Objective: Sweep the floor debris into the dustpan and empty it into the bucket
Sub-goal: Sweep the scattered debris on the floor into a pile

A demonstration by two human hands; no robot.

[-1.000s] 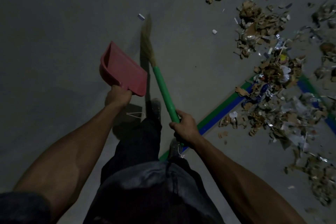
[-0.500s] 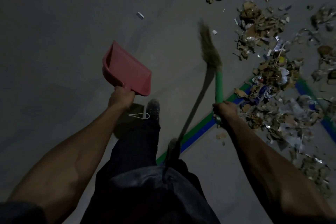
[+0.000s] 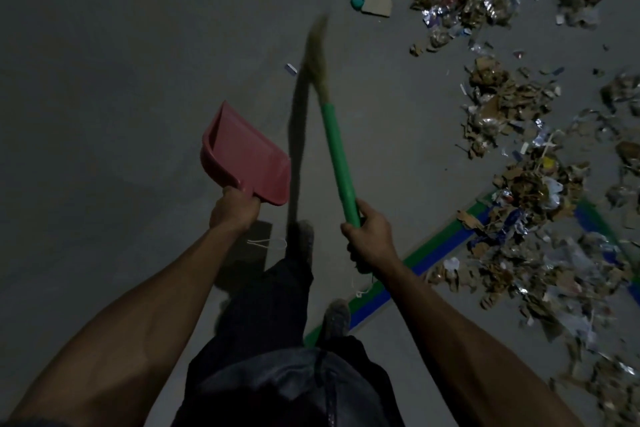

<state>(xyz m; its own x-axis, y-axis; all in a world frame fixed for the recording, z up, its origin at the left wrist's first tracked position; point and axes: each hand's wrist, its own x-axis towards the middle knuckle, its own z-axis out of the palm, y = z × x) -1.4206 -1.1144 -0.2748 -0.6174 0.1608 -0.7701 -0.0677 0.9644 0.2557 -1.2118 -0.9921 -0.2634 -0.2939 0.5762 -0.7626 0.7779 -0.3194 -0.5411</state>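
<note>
My left hand (image 3: 233, 210) grips the handle of a red dustpan (image 3: 244, 156), held off the grey floor with nothing visible in its tray. My right hand (image 3: 370, 239) grips the green handle of a broom (image 3: 337, 152); its straw bristles (image 3: 317, 52) point away from me, blurred, left of the debris. A wide band of floor debris (image 3: 519, 163), torn cardboard, foil and paper scraps, runs down the right side. No bucket is in view.
Green and blue tape lines (image 3: 433, 253) cross the floor by my right shoe (image 3: 336, 317). A teal cap with a cardboard piece (image 3: 372, 3) lies at the top, a small scrap (image 3: 291, 69) beside the bristles. My legs fill the bottom centre.
The broom swung from the right near the debris back to the left, bristles now further from the pile. My right hand moved with it. The view shifted forward; the dustpan stays held up.
</note>
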